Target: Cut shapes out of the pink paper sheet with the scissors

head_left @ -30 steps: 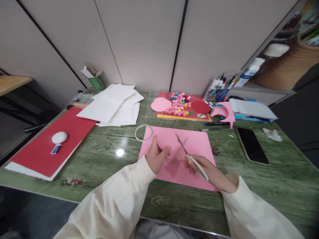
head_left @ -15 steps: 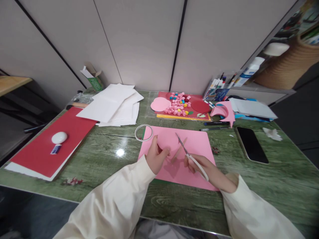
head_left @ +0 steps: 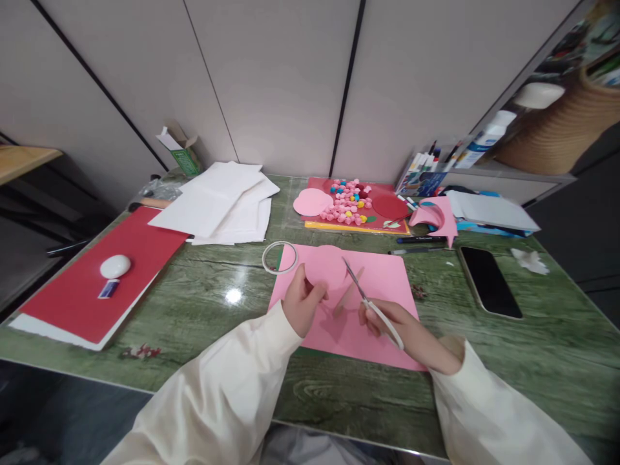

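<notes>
Between the thumb and fingers of my left hand (head_left: 304, 300) is a round pink paper piece (head_left: 327, 266), held above a pink sheet (head_left: 382, 336) on the table. My right hand (head_left: 387, 321) grips white-handled scissors (head_left: 357, 282) by the loops. Their blades point up and left, with the tips close to the paper circle's right edge; whether they touch it I cannot tell. A thin strip (head_left: 349, 294), which may be a paper offcut or a shadow, shows on the sheet under the blades. A roll of tape (head_left: 279, 243) rests at the sheet's upper left corner.
Behind the sheet, pink paper balls (head_left: 346, 203) and paper circles lie on a red pad (head_left: 320, 187). White sheets (head_left: 208, 200) and a red board (head_left: 72, 290) are at left. Pens (head_left: 419, 240), a pink offcut (head_left: 443, 219) and a phone (head_left: 490, 282) lie at right.
The paper circle in my left hand has tilted, so more of its round face shows above my fingers. The scissors and my right hand have barely moved.
</notes>
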`<state>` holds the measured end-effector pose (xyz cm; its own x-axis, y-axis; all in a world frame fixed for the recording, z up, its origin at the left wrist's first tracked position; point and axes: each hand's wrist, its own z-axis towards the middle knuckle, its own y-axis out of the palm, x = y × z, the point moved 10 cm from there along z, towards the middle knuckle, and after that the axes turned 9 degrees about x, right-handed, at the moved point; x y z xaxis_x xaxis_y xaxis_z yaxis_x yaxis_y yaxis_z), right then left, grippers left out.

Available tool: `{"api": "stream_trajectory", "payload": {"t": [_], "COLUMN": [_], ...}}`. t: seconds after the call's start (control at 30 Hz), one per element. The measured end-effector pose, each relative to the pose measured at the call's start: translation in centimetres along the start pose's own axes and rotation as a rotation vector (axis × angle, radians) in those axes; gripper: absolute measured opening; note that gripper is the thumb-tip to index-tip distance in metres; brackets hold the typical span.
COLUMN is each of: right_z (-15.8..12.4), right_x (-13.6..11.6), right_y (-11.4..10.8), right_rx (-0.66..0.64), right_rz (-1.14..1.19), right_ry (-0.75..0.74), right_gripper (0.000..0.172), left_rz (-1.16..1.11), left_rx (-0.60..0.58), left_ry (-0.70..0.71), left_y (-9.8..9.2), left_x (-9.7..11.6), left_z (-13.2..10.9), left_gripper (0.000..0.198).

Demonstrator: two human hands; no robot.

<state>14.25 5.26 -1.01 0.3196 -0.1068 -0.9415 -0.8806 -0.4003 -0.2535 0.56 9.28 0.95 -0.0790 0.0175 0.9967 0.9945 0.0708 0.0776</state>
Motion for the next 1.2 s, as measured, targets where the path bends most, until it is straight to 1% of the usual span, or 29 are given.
{"api": "stream_trajectory", "payload": {"t": [0.2, 0.47, 0.73, 1.07, 1.2], "right_z": [0.0, -0.1, 0.0, 0.0, 0.0], "right_x": [0.1, -0.4, -0.2, -0.1, -0.1], "right_y": [0.0, -0.3, -0.5, -0.5, -0.6], "right_rx": [0.001, 0.031, 0.036, 0.023, 0.033], "right_rz": [-0.010, 0.004, -0.023, -0.029, -0.033], "right_ry": [0.004, -0.017, -0.002, 0.018, 0.018], "right_gripper": [0.031, 0.031, 0.036, 0.035, 0.035], "left_rz": [-0.004, 0.003, -0.040, -0.066, -0.074], "left_rx": [-0.010, -0.078, -0.056, -0.011, 0.009], "left_ry": [-0.038, -0.038, -0.032, -0.018, -0.017], "left_y": [0.1, 0.9, 0.6, 0.0, -0.3], "left_x": [-0.5, 0.0, 0.1, 0.1, 0.0], "left_z": [-0.1, -0.3, -0.2, 0.0, 0.2], "left_gripper": [0.010, 0.013, 0.011, 0.004, 0.005]}}
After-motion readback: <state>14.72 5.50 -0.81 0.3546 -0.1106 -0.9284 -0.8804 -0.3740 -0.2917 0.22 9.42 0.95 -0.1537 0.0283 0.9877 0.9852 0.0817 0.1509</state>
